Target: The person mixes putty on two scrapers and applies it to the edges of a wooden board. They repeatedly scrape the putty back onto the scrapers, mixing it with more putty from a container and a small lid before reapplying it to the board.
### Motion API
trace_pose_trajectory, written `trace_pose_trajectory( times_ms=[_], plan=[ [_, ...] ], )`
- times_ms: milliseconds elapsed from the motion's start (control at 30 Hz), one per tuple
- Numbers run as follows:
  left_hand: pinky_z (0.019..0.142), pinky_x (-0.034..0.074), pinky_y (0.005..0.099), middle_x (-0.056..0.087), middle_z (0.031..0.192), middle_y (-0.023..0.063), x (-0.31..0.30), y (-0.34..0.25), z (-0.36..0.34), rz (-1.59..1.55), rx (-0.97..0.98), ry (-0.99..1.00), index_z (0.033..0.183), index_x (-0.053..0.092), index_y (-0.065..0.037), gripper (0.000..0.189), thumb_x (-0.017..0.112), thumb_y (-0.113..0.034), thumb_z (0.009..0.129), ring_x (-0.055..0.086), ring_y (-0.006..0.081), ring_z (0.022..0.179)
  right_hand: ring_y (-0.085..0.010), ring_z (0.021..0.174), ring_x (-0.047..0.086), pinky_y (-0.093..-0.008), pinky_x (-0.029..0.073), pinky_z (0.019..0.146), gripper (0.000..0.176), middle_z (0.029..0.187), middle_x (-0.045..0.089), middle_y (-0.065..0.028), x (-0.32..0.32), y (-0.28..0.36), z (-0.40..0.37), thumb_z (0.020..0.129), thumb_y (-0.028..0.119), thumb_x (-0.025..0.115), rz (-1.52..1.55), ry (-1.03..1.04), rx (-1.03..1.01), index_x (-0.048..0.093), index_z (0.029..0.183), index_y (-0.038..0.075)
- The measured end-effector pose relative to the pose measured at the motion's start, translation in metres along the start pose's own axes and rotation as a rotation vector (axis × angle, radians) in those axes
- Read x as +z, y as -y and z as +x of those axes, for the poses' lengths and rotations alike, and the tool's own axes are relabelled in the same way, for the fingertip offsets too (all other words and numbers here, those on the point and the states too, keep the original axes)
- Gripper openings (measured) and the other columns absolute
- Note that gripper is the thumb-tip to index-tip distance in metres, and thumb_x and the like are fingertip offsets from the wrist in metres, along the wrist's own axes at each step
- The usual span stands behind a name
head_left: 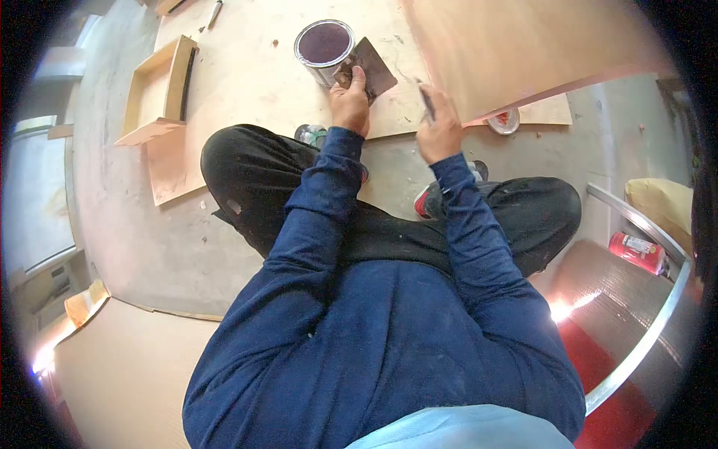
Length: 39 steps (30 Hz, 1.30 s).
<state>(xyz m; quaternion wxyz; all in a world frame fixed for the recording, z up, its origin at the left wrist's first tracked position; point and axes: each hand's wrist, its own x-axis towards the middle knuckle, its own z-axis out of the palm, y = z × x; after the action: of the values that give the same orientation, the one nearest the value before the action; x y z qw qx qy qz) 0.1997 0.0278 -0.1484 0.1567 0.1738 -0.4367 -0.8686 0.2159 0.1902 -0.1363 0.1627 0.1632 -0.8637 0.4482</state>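
My left hand (350, 106) grips a flat brown square plate (376, 69), its thumb on top beside a smear of brown paste (344, 73). Right behind that hand stands an open metal can (325, 45) with a dark, purplish-brown surface inside its rim. In my right hand (441, 127) is a slim tool with a dark handle (428, 103), its thin tip pointing up and away from me. That tip lies close to the left edge of a large wooden panel (538, 45). The fingers of both hands are closed.
A light plywood sheet (254, 90) lies under the can. An open wooden drawer-like box (155, 86) stands at left. Near the panel's front corner sits a small round tub with red stuff (503, 121). A red bottle (636, 251) and a metal frame (643, 329) are at right.
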Motion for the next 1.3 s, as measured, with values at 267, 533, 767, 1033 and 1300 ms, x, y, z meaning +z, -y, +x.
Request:
trace_pose_trajectory(
  times_ms=[267,533,767,1033,1300],
  plan=[
    [0.052,0.041,0.0247,0.059,0.076,-0.0017,0.011,0.006,-0.012,0.027,0.102,-0.146,0.093,0.06,-0.005,0.018,0.057,-0.023,0.097,0.05,0.0063,0.061,-0.0381,0.113,0.052,-0.0432,0.043,0.097,0.056,0.121,0.055,-0.0162,0.028,0.037,-0.023,0.066,-0.012,0.053,-0.011,0.113,-0.091,0.055,0.118,0.007],
    [0.069,0.047,0.0287,0.065,0.096,0.0049,0.014,0.008,-0.026,0.157,0.169,-0.068,0.11,0.06,0.0,0.025,0.055,-0.022,0.098,0.059,0.0136,0.08,-0.0382,0.11,0.052,-0.0427,0.044,0.095,0.055,0.121,0.055,-0.0145,0.038,0.025,-0.03,0.064,-0.008,0.062,0.001,0.14,-0.007,0.056,0.115,0.01],
    [0.059,0.046,0.0271,0.064,0.077,0.0037,0.022,0.013,-0.039,0.447,0.312,-0.308,0.091,0.062,0.003,0.02,0.056,-0.015,0.096,0.057,0.011,0.065,-0.0374,0.106,0.056,-0.0424,0.045,0.093,0.049,0.116,0.059,-0.0172,0.055,0.001,-0.018,0.068,-0.01,0.053,0.014,0.049,0.015,0.058,0.114,0.006],
    [0.061,0.046,0.0288,0.065,0.077,0.0057,0.011,0.015,-0.021,0.388,0.213,-0.279,0.091,0.062,0.005,0.017,0.057,-0.011,0.094,0.057,0.0106,0.069,-0.0354,0.107,0.056,-0.0418,0.046,0.091,0.045,0.113,0.06,-0.0138,0.044,0.015,-0.032,0.071,-0.008,0.053,-0.042,0.115,-0.087,0.059,0.113,0.008],
    [0.07,0.05,0.0297,0.07,0.081,0.0102,-0.005,0.017,-0.026,0.798,0.174,0.124,0.093,0.067,0.005,0.015,0.061,-0.008,0.089,0.064,0.0148,0.075,-0.035,0.098,0.06,-0.0403,0.048,0.089,0.045,0.107,0.062,-0.016,0.04,-0.044,0.001,0.074,-0.006,0.053,0.027,-0.023,0.005,0.059,0.115,0.009]
  ],
)
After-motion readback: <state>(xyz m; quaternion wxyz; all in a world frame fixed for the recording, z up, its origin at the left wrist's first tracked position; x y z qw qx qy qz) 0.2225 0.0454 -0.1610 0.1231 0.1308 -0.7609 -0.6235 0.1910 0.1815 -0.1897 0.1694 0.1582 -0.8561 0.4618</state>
